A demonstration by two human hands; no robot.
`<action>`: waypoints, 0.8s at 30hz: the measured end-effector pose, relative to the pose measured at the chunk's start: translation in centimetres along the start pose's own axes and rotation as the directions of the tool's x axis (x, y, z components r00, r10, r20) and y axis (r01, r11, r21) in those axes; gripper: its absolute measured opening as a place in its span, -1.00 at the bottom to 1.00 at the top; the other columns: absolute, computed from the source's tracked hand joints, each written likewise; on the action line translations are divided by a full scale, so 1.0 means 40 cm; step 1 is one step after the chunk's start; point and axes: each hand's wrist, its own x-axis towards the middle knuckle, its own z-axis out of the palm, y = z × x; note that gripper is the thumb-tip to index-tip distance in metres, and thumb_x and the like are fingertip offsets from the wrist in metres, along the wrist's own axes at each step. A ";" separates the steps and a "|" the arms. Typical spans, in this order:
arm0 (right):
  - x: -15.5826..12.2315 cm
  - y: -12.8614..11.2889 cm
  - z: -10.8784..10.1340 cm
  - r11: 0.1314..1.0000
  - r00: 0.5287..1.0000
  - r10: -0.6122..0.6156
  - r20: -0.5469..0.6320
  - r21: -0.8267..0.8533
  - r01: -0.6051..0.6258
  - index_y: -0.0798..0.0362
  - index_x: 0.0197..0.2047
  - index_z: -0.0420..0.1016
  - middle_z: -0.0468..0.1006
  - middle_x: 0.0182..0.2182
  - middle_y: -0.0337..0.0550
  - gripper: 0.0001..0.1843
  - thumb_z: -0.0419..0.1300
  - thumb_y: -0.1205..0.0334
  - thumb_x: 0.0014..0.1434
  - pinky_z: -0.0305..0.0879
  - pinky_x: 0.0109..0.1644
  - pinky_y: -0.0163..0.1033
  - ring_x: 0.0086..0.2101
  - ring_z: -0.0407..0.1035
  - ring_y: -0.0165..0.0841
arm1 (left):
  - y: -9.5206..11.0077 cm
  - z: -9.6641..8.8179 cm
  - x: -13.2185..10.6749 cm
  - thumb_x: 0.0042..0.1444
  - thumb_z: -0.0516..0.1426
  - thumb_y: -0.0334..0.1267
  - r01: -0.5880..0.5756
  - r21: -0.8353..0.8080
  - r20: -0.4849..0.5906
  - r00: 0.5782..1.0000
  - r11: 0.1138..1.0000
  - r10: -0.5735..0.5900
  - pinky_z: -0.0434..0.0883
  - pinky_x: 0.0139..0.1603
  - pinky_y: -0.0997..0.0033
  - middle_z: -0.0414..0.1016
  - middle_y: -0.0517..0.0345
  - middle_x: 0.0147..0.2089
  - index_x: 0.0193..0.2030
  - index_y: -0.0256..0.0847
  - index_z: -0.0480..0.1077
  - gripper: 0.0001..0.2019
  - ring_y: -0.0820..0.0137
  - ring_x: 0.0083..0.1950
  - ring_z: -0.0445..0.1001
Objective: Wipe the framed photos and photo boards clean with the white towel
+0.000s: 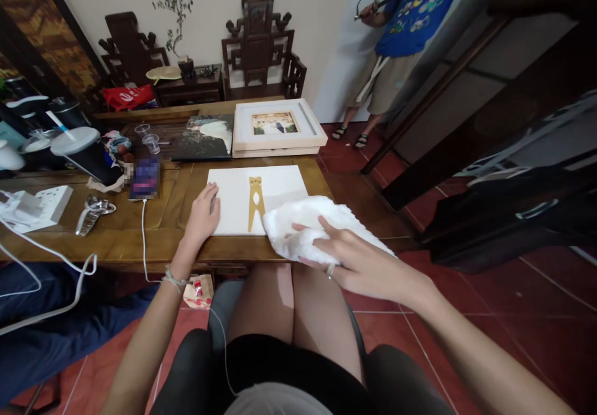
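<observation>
A white board [280, 188] with a gold stand piece [255, 200] lies flat at the near edge of the wooden table [163, 228]. My left hand [203, 213] rests on its left edge, fingers together and pressing down. My right hand [354, 256] grips a white cloth [308, 222] bunched over the board's right corner. Behind the board sit a white framed photo [275, 125] and a dark photo print [205, 136].
A phone [144, 178] with a white cable, a watch [91, 211], a white power strip [41, 206], cups and a lidded drink [81, 150] fill the table's left. Another person in a blue shirt [410, 10] stands at the back right. Carved chairs line the wall.
</observation>
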 end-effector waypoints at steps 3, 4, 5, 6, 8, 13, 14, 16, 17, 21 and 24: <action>0.041 0.043 -0.008 0.991 0.991 0.130 -0.015 0.035 -0.129 -0.03 -0.38 0.38 0.57 -0.35 -0.07 -0.84 0.01 0.36 0.13 0.32 0.03 -0.01 -0.11 0.44 -0.05 | 0.000 -0.001 0.000 0.25 -0.02 -0.36 0.004 0.004 0.007 1.000 1.000 -0.004 0.19 0.41 0.10 0.38 -0.21 0.27 0.13 -0.40 0.40 -0.63 0.18 0.35 0.29; 0.073 0.063 -0.008 0.986 0.986 0.160 -0.045 0.044 -0.158 -0.02 -0.39 0.36 0.55 -0.38 -0.08 -0.84 0.00 0.33 0.16 0.32 0.00 -0.05 -0.15 0.44 -0.07 | -0.001 -0.001 0.001 0.25 -0.02 -0.36 0.002 0.008 0.011 1.000 1.000 -0.002 0.19 0.41 0.09 0.38 -0.22 0.27 0.13 -0.42 0.40 -0.63 0.18 0.35 0.29; 0.112 0.083 -0.008 0.984 0.981 0.177 -0.081 0.052 -0.173 -0.02 -0.40 0.35 0.53 -0.39 -0.08 -0.83 -0.01 0.30 0.19 0.31 0.00 -0.06 -0.18 0.44 -0.08 | -0.001 -0.002 0.001 0.24 -0.02 -0.37 -0.001 0.012 0.015 1.000 1.000 0.001 0.19 0.40 0.08 0.38 -0.24 0.27 0.13 -0.43 0.40 -0.62 0.18 0.35 0.30; 0.156 0.100 -0.006 0.981 0.974 0.189 -0.125 0.058 -0.183 -0.01 -0.41 0.34 0.53 -0.40 -0.07 -0.80 -0.02 0.28 0.22 0.28 0.02 -0.06 -0.19 0.44 -0.08 | -0.002 -0.003 0.001 0.24 -0.02 -0.36 -0.005 0.013 0.018 1.000 1.000 0.004 0.20 0.40 0.08 0.38 -0.24 0.27 0.12 -0.43 0.41 -0.62 0.17 0.35 0.30; 0.247 0.119 0.002 0.973 0.951 0.228 -0.211 0.083 -0.215 0.01 -0.40 0.34 0.54 -0.38 -0.04 -0.74 -0.05 0.19 0.28 0.20 0.10 0.02 -0.20 0.44 -0.07 | -0.005 -0.005 0.002 0.24 -0.02 -0.36 -0.009 0.010 0.021 1.000 1.000 0.008 0.20 0.40 0.07 0.38 -0.24 0.27 0.12 -0.43 0.41 -0.63 0.16 0.34 0.31; 0.383 0.059 0.050 0.928 0.864 0.373 -0.339 0.127 -0.350 0.15 -0.15 0.41 0.55 -0.10 0.22 -0.68 -0.12 0.20 0.32 -0.13 0.22 0.42 0.10 0.29 0.14 | -0.012 -0.003 0.003 0.22 0.00 -0.34 -0.003 -0.003 0.001 1.000 1.000 0.003 0.22 0.39 0.08 0.40 -0.21 0.26 0.11 -0.38 0.43 -0.63 0.16 0.33 0.33; 0.381 0.036 0.064 0.948 0.887 0.318 -0.336 0.104 -0.300 0.17 -0.12 0.41 0.53 -0.06 0.24 -0.69 -0.11 0.26 0.29 -0.17 0.22 0.45 0.17 0.21 0.16 | -0.013 -0.002 0.003 0.22 0.00 -0.34 -0.005 -0.007 -0.005 1.000 1.000 0.005 0.22 0.38 0.08 0.40 -0.21 0.25 0.11 -0.38 0.43 -0.63 0.16 0.32 0.33; 0.348 -0.009 0.089 0.989 0.943 0.146 -0.298 0.048 -0.138 0.17 -0.10 0.42 0.51 -0.04 0.21 -0.70 -0.08 0.35 0.21 -0.18 0.24 0.45 0.27 0.07 0.14 | -0.014 0.000 0.003 0.22 0.00 -0.33 -0.012 -0.015 -0.011 1.000 1.000 0.012 0.22 0.38 0.07 0.41 -0.22 0.25 0.10 -0.38 0.43 -0.63 0.15 0.32 0.34; 0.320 -0.029 0.099 0.998 0.961 0.055 -0.272 0.033 -0.048 0.15 -0.11 0.42 0.52 -0.05 0.19 -0.70 -0.06 0.38 0.17 -0.19 0.25 0.45 0.29 0.03 0.12 | -0.015 0.001 0.003 0.23 0.00 -0.33 -0.016 -0.019 -0.011 1.000 1.000 0.016 0.22 0.38 0.07 0.41 -0.23 0.24 0.10 -0.38 0.43 -0.64 0.14 0.32 0.33; 0.198 -0.064 0.104 0.967 0.962 -0.195 -0.192 0.127 0.222 0.07 -0.26 0.44 0.56 -0.22 0.01 -0.77 0.02 0.43 0.05 -0.23 0.32 0.35 0.23 0.18 0.01 | -0.017 0.003 0.003 0.24 -0.01 -0.34 -0.025 -0.013 -0.006 1.000 1.000 0.025 0.21 0.38 0.05 0.40 -0.22 0.25 0.11 -0.37 0.42 -0.64 0.14 0.33 0.32; 0.170 -0.022 0.070 0.907 0.978 -0.149 -0.147 0.374 0.194 0.03 -0.38 0.42 0.55 -0.36 -0.12 -0.86 0.04 0.31 0.13 0.12 0.22 0.15 -0.09 0.45 -0.12 | -0.018 0.004 0.002 0.24 -0.01 -0.34 -0.035 -0.004 -0.007 0.999 0.999 0.035 0.21 0.38 0.03 0.40 -0.20 0.26 0.12 -0.35 0.42 -0.64 0.15 0.33 0.32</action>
